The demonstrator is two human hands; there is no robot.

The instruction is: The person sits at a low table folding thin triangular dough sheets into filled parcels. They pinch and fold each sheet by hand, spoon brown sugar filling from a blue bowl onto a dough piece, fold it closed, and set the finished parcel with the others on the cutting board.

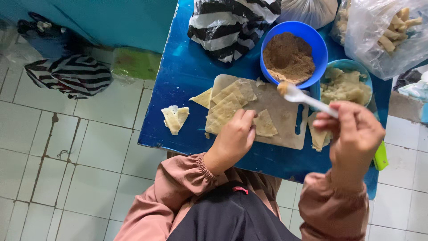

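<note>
on a low blue table (pixel 187 80) over white floor tiles (pixel 67 147), the left hand (pixel 234 138) presses a dough sheet (pixel 225 111) flat; the right hand (pixel 354 134) is clamped on a white spoon (pixel 303 97).

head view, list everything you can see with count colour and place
table: one, blue, centre
cutting board: one, beige, on the table in front of the person
wrapper sheets: several, pale yellow, spread on the board
folded pieces: a small pile, pale, on the table left of the board
blue bowl: one, holds brown filling, behind the board
light blue bowl: one, holds pale pieces, right of the blue bowl
striped bags: two, black and white, one on the table, one on the floor at left
clear bag: one, holds pale sticks, top right
left hand: on a sheet on the board
right hand: holds a white spoon
</note>
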